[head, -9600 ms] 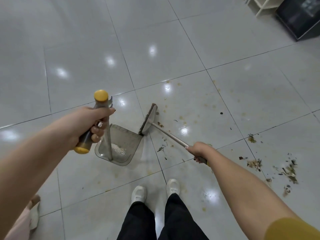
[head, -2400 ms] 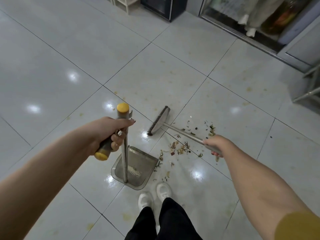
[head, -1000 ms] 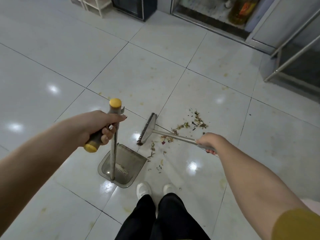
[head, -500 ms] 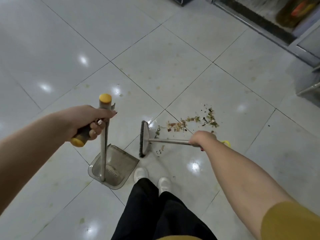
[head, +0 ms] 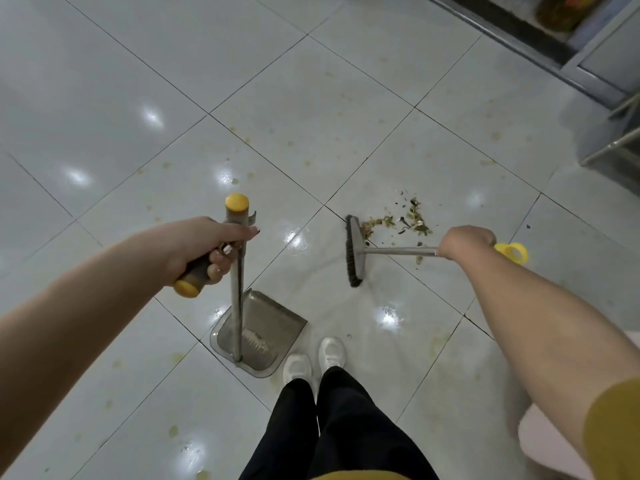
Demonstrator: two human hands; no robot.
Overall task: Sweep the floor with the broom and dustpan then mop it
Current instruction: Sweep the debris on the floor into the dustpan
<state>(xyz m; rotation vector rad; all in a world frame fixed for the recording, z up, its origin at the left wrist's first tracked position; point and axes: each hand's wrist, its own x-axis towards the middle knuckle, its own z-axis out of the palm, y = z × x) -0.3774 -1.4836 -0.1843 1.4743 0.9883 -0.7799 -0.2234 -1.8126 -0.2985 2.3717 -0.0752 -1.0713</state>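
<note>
My left hand (head: 204, 242) grips the yellow-capped handle of the dustpan (head: 258, 336), a grey metal pan that rests on the tiled floor just left of my white shoes (head: 313, 358), with a little debris inside. My right hand (head: 465, 241) is closed around the metal handle of the broom (head: 355, 251). The dark brush head stands on its side, right of the dustpan and apart from it. A small pile of dry leaf scraps (head: 398, 221) lies on the floor just beyond the brush head.
Pale glossy tiles (head: 173, 81) with yellowish stains spread all around. A dark door threshold (head: 512, 32) and a metal frame (head: 609, 150) stand at the upper right. A pink object (head: 550, 441) shows at the lower right edge.
The view has swung left. The broom head has moved away from the dustpan, to the right, and now sits beside the scrap pile. The dustpan stays by my feet.
</note>
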